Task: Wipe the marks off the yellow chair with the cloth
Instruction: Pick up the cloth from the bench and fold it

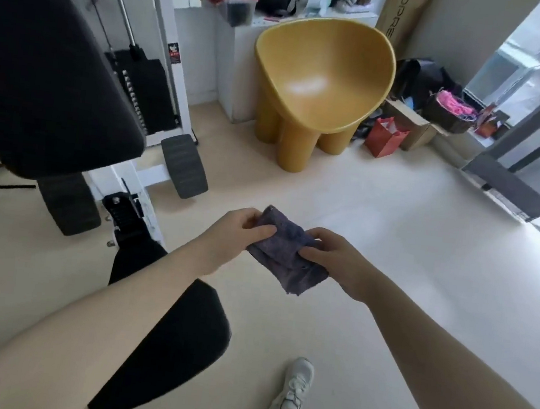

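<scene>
Hands [238,234] over cloth's [286,256] ends

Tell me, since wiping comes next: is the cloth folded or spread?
Folded: the cloth is doubled over, with layered edges showing, pinched between the left hand and right hand.

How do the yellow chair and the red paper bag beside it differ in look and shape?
The yellow chair is rounded, with a bowl seat on thick cylinder legs; the red paper bag is small, flat-sided and angular. The chair looks glossy, the bag matt. Both stand upright on the pale floor.
</scene>
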{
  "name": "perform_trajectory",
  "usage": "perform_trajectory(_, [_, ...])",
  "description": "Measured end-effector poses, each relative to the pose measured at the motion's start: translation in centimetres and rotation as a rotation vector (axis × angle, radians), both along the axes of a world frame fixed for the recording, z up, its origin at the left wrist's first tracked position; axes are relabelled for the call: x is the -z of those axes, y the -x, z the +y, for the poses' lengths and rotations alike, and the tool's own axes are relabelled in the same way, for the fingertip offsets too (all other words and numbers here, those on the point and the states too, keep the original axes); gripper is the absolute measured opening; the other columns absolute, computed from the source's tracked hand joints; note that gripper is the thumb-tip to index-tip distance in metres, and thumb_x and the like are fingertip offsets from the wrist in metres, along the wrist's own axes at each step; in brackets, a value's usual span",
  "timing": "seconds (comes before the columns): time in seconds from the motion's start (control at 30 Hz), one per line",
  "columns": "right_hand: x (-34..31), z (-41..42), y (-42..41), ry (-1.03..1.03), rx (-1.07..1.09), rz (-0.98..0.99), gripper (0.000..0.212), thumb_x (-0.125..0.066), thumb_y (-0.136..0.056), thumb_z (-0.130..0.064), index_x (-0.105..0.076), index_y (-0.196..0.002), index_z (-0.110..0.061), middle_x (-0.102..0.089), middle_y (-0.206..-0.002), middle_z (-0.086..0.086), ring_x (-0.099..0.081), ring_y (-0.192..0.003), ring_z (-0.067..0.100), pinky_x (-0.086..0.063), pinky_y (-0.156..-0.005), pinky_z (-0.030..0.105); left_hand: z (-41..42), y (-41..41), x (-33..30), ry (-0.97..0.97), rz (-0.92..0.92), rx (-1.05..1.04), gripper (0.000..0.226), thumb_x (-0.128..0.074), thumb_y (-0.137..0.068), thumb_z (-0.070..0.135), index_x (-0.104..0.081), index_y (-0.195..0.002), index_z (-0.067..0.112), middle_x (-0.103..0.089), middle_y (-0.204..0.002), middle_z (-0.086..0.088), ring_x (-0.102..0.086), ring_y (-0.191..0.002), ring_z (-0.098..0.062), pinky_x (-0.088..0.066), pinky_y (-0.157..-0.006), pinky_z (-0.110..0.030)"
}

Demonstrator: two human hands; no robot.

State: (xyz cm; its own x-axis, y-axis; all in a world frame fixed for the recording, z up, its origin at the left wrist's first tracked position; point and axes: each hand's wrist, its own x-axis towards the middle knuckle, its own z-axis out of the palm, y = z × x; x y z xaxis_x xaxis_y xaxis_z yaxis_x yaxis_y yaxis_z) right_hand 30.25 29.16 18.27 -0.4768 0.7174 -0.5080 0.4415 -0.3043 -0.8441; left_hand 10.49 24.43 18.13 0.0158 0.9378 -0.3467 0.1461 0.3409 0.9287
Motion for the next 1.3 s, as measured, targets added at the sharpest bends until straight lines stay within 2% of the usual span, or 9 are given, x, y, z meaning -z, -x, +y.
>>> perform_trajectory(0.2, [-0.9,8.9,-7.5,0.119,0.279,-0.107,0.020,-0.061,-0.087,-0.016,-0.061,-0.095,0.002,-0.066,-0.091,0.018,-0.061,-0.076,0.025,-0.052,-0.065,0.030,10.7,-9.1,-1.8,-0.129,0.262,0.011,0.016,-0.063,-0.084,0.013,-0.057,-0.098,0.010,-0.062,-0.092,-0.003,-0.057,-0.082,-0.018,-0.049,-0.075,-0.032])
perform_trajectory(0.37, [-2.6,17.1,-10.7,0.467,0.640,0.491,0.018,-0.038,-0.094,0.001,-0.056,-0.089,0.001,-0.049,-0.075,0.010,-0.046,-0.056,0.017,-0.043,-0.050,0.021,18.8,-15.6,-2.2,-0.436,0.595,0.048,0.018,-0.060,-0.083,0.010,-0.059,-0.100,0.008,-0.057,-0.099,-0.008,-0.055,-0.089,-0.024,-0.049,-0.074,-0.041])
perform_trajectory(0.43, [-2.6,20.2,-11.5,0.518,0.698,0.644,0.021,-0.035,-0.094,-0.003,-0.055,-0.088,0.000,-0.047,-0.075,0.009,-0.044,-0.060,0.017,-0.041,-0.059,0.022,21.4,-16.9,-1.8,-0.528,0.636,0.054,0.023,-0.060,-0.080,0.011,-0.063,-0.103,0.008,-0.057,-0.101,-0.007,-0.054,-0.092,-0.023,-0.049,-0.075,-0.037])
perform_trajectory(0.57, [-1.6,26.3,-13.0,0.393,0.562,0.662,0.028,-0.043,-0.096,-0.021,-0.059,-0.099,0.002,-0.063,-0.082,0.013,-0.058,-0.081,0.022,-0.048,-0.074,0.027,26.6,-17.3,-0.7,-0.596,0.589,0.207,0.047,-0.048,-0.077,0.032,-0.065,-0.114,0.008,-0.058,-0.106,-0.007,-0.053,-0.092,-0.017,-0.045,-0.086,-0.018])
perform_trajectory(0.7, [1.1,33.3,-13.1,0.181,0.331,0.511,0.035,-0.051,-0.085,-0.005,-0.049,-0.116,0.011,-0.059,-0.092,0.016,-0.058,-0.079,0.024,-0.048,-0.066,0.026,33.5,-16.4,0.2,-0.675,0.504,0.372,0.041,-0.042,-0.073,0.010,-0.070,-0.102,0.002,-0.065,-0.104,-0.011,-0.053,-0.091,-0.012,-0.043,-0.082,-0.012])
perform_trajectory(0.87, [1.9,44.7,-11.2,0.085,0.388,0.335,0.021,-0.039,-0.092,0.003,-0.056,-0.105,0.005,-0.056,-0.087,0.018,-0.050,-0.069,0.024,-0.040,-0.054,0.025,45.3,-12.9,1.5,-0.292,0.308,0.295,0.049,-0.039,-0.084,-0.012,-0.053,-0.125,0.011,-0.059,-0.116,0.003,-0.054,-0.103,-0.005,-0.038,-0.082,-0.003])
perform_trajectory(1.0, [0.8,54.1,-7.9,0.099,0.430,0.302,0.015,-0.048,-0.092,-0.003,-0.059,-0.102,-0.003,-0.059,-0.098,0.020,-0.051,-0.087,0.029,-0.040,-0.075,0.038,55.2,-10.1,1.1,-0.209,0.233,0.095,0.037,-0.057,-0.087,0.018,-0.047,-0.122,0.018,-0.051,-0.111,0.007,-0.050,-0.095,-0.007,-0.038,-0.081,-0.015])
perform_trajectory(1.13, [-0.1,62.4,-5.1,0.106,0.414,0.335,0.014,-0.049,-0.094,-0.011,-0.060,-0.102,-0.011,-0.065,-0.100,0.009,-0.059,-0.091,0.019,-0.043,-0.079,0.027,63.6,-8.1,0.4,-0.024,-0.042,0.081,0.045,-0.064,-0.085,0.020,-0.041,-0.123,0.022,-0.059,-0.107,0.007,-0.059,-0.097,-0.004,-0.046,-0.082,-0.020])
perform_trajectory(1.3, [1.4,69.6,-2.5,0.211,0.348,0.445,0.025,-0.042,-0.097,-0.015,-0.056,-0.115,-0.005,-0.064,-0.108,0.018,-0.059,-0.099,0.027,-0.045,-0.083,0.034,70.5,-6.5,1.5,0.029,0.022,-0.031,0.036,-0.063,-0.086,0.012,-0.046,-0.117,0.019,-0.065,-0.098,0.001,-0.062,-0.089,-0.015,-0.047,-0.078,-0.025])
